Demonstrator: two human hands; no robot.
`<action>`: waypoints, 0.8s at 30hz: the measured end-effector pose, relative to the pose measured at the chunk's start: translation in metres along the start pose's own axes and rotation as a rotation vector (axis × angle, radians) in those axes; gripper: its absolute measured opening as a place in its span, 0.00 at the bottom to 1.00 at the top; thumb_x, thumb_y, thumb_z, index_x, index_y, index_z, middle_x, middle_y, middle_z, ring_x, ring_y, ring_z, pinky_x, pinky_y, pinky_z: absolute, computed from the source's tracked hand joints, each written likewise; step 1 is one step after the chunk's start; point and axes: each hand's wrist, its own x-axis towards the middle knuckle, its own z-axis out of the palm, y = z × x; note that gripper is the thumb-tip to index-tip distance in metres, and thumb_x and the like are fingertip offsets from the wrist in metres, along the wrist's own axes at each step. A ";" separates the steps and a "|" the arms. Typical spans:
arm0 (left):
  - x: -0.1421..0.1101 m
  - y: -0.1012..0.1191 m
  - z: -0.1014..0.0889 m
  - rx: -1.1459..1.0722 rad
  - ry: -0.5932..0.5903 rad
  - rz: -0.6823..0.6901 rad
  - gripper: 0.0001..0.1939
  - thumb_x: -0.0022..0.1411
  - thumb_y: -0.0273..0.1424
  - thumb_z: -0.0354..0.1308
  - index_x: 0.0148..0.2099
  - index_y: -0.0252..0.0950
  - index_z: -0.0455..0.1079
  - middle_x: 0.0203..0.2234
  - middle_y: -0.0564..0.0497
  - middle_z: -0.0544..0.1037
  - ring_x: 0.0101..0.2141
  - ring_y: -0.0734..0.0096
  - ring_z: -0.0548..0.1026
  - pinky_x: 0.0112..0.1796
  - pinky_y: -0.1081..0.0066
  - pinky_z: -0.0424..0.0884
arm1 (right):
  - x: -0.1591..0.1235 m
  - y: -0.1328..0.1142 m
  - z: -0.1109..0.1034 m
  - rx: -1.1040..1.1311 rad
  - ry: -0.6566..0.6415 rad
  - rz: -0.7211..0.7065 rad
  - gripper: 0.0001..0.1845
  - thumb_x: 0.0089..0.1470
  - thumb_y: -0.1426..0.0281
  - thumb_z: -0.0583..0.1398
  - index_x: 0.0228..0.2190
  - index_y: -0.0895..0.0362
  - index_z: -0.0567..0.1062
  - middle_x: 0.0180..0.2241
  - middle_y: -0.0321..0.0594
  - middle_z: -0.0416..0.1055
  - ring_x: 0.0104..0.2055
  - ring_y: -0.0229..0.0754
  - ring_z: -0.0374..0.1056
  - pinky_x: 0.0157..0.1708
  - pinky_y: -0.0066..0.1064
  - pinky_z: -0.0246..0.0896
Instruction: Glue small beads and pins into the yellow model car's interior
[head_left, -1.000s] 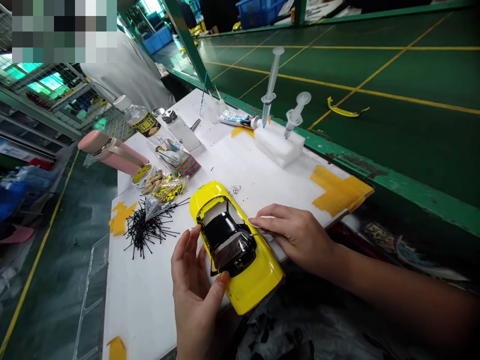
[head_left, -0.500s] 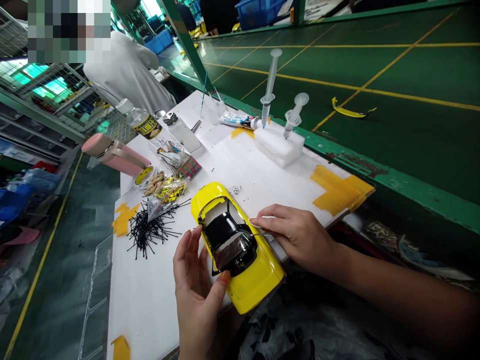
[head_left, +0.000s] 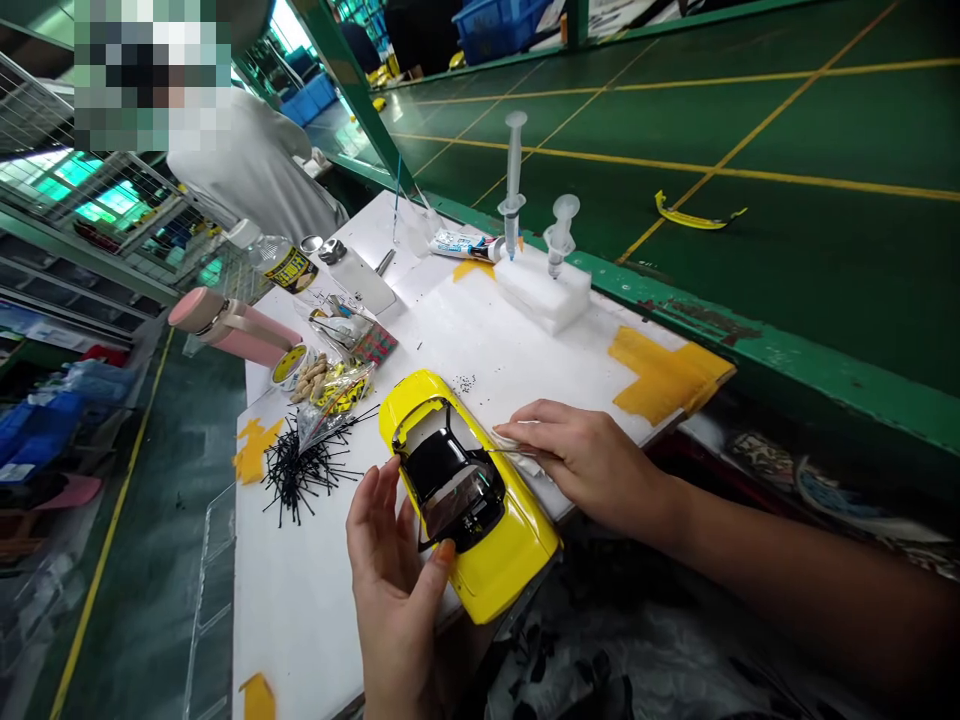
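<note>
A glossy yellow model car body (head_left: 510, 565) with black and clear window parts (head_left: 456, 490) lies tilted at the near edge of the table. My left hand (head_left: 401, 585) is closed round its left side, thumb at the lower window corner and fingertips along the edge. In my right hand (head_left: 592, 460) is a thin metal tool (head_left: 516, 453), pinched between thumb and fingers. Its tip reaches the right window edge of the car; its exact kind is unclear. A crumpled white tissue (head_left: 534, 468) shows under the right fingers, partly hidden.
Black thin-stemmed pieces (head_left: 296, 475) lie heaped left of the car. Beyond are plastic bags (head_left: 352, 330), a pink flask (head_left: 232, 325), bottles (head_left: 360, 280), a glue tube (head_left: 461, 245) and a white foam block (head_left: 544, 290) holding two syringes. Another person (head_left: 247, 165) sits ahead, facing away.
The camera view has shifted slightly. The tool's tip has moved a little toward the car's far end along the right window edge. My left hand keeps its hold on the car body.
</note>
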 end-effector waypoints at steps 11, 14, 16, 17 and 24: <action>-0.001 0.000 0.000 -0.003 -0.003 -0.010 0.38 0.60 0.34 0.72 0.69 0.54 0.64 0.69 0.47 0.65 0.71 0.52 0.60 0.64 0.59 0.65 | -0.005 0.002 0.001 -0.027 0.009 -0.106 0.21 0.63 0.83 0.53 0.48 0.60 0.82 0.45 0.45 0.81 0.45 0.43 0.78 0.45 0.32 0.75; -0.001 0.001 0.001 0.003 -0.009 -0.012 0.37 0.60 0.34 0.72 0.69 0.54 0.64 0.69 0.47 0.65 0.70 0.51 0.60 0.64 0.59 0.65 | -0.003 0.001 0.002 -0.049 -0.013 -0.079 0.21 0.63 0.83 0.53 0.49 0.58 0.82 0.45 0.44 0.81 0.45 0.43 0.78 0.45 0.32 0.75; -0.001 0.001 0.000 0.012 -0.009 -0.008 0.37 0.60 0.35 0.72 0.69 0.54 0.64 0.69 0.47 0.65 0.70 0.50 0.61 0.65 0.57 0.65 | -0.003 0.000 0.003 -0.100 -0.045 -0.046 0.22 0.62 0.83 0.54 0.49 0.58 0.82 0.46 0.44 0.81 0.46 0.44 0.78 0.45 0.32 0.75; -0.001 0.001 0.000 0.014 -0.010 -0.006 0.38 0.60 0.35 0.72 0.69 0.54 0.64 0.69 0.47 0.65 0.70 0.49 0.61 0.65 0.56 0.65 | -0.002 0.000 0.003 -0.121 -0.061 -0.035 0.21 0.62 0.83 0.55 0.49 0.58 0.81 0.46 0.44 0.81 0.46 0.45 0.78 0.45 0.33 0.75; -0.001 0.000 -0.001 0.008 -0.009 -0.004 0.37 0.61 0.34 0.71 0.69 0.55 0.64 0.69 0.48 0.66 0.70 0.53 0.60 0.65 0.59 0.63 | -0.004 0.000 0.002 -0.071 0.008 -0.052 0.19 0.63 0.82 0.54 0.47 0.61 0.82 0.45 0.46 0.81 0.45 0.46 0.78 0.44 0.33 0.75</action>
